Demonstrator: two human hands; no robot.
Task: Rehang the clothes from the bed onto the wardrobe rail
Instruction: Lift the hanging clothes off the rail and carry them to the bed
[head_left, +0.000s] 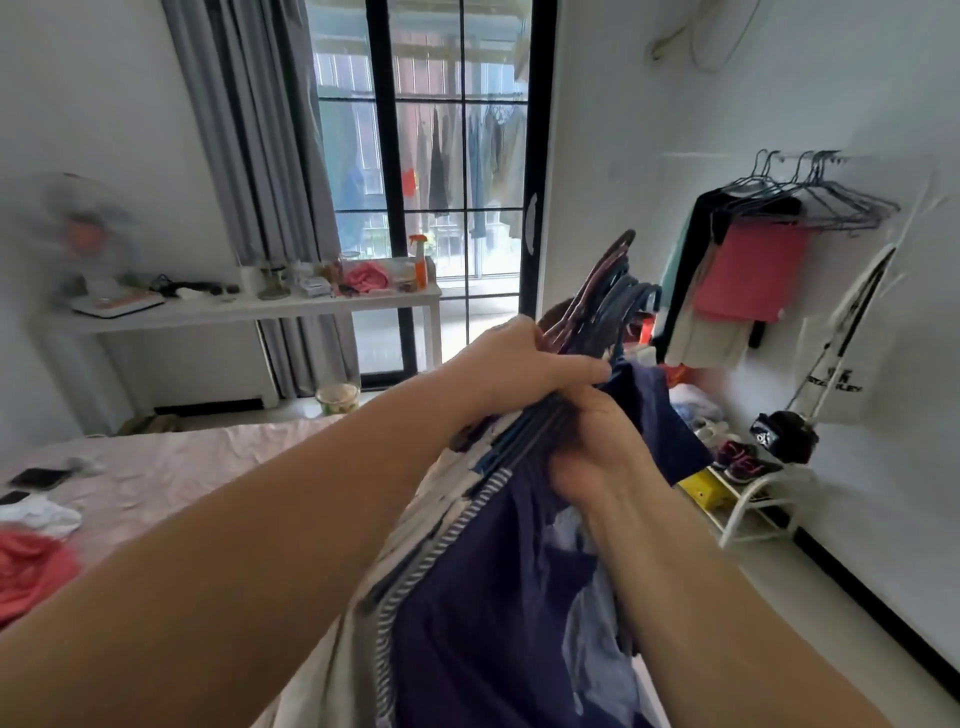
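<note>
Between my two hands, out in front of me and well short of the wall rail, a bundle of clothes on hangers is gathered up. My left hand (511, 364) is curled over the top of the thin blue and purple hanger necks (597, 306), thumb stretched along them. My right hand (592, 447) is clenched round the same bundle just beneath, fingers wrapped into the fabric. Hanging from that grip is a dark navy garment (498, 597), with a blue-and-white striped one (415, 587) beside it and paler cloth behind.

Over at the white wall-mounted clothes rail (810, 158), to the right of the bundle, a few things already hang, a coral pink piece (748, 270) among them, next to several bare wire hangers (826, 208).

Left of the bundle, the bed with its pale pink sheet (171, 467) carries a red garment (31, 571) and a white one (44, 514).

I judge the job partly done: this bundle is not yet on the rail, and those two pieces on the bed are left.
</note>
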